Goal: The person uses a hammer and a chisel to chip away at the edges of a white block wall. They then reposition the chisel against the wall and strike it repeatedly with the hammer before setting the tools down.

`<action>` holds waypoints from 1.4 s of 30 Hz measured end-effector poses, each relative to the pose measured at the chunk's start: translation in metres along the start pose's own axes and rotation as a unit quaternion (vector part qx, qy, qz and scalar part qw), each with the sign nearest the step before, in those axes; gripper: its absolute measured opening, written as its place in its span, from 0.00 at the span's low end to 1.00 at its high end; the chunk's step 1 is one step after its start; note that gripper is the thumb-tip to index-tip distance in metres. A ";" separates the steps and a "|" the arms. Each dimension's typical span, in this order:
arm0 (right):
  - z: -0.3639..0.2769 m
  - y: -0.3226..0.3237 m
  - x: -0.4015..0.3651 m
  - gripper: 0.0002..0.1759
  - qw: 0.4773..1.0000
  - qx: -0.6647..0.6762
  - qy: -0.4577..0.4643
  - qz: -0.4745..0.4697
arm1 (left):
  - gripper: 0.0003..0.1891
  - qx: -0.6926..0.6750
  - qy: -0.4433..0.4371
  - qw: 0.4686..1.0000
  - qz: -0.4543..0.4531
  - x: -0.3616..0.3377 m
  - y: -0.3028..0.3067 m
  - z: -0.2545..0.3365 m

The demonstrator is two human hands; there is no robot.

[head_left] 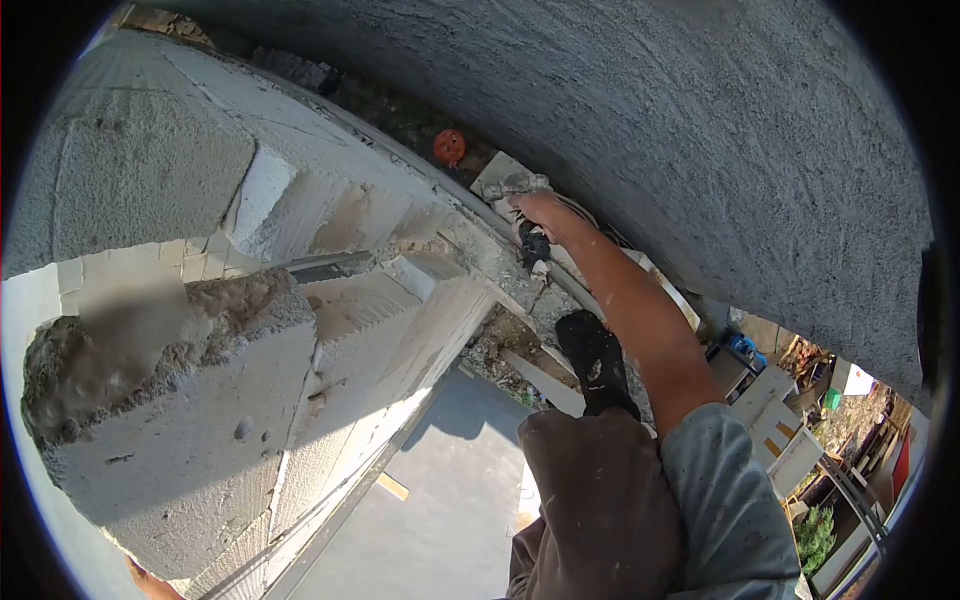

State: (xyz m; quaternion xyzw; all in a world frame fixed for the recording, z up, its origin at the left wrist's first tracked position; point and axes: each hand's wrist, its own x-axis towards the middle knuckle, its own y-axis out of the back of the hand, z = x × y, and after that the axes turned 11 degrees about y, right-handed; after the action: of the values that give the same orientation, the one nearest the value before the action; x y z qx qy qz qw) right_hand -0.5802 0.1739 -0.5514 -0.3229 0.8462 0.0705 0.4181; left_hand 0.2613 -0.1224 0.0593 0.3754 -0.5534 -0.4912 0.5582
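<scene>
My right hand [543,216] reaches down into the narrow gap between the block wall and the grey rendered wall. Its fingers are curled at a pale, crumbly chunk [516,186]; what they grip is mostly hidden. Just below the hand is a dusty black thing [533,243], perhaps a shoe. Nearer to me, a black shoe [590,352] rests on the ledge below my bent knee. At the lower left edge a sliver of skin shows, likely my left hand [150,582], resting by the pale block wall [180,440]. Its fingers are out of sight.
A rough grey wall [680,130] slopes close above my arm. An orange round object [449,147] lies deeper in the gap. Below me is a flat grey sheet [440,500]. Boards [790,450] and scattered debris lie on the ground at the right.
</scene>
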 end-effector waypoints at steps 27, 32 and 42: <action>0.019 -0.031 0.017 0.24 0.953 -0.289 0.087 0.030 | 0.22 0.024 0.030 0.996 0.079 -0.066 -0.053 0.134; 0.021 -0.020 0.018 0.20 0.994 -0.096 -0.028 -0.048 | 0.22 0.007 0.038 0.997 0.062 -0.071 -0.053 0.140; 0.008 0.013 0.037 0.18 0.976 0.015 0.081 0.199 | 0.22 0.027 0.066 0.995 0.065 -0.065 -0.050 0.125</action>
State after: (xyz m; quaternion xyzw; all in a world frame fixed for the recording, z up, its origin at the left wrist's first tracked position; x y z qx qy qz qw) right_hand -0.5990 0.1690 -0.5866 -0.1461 0.9256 0.1128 0.3305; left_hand 0.1376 -0.0559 0.0082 0.3853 -0.5514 -0.4133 0.6137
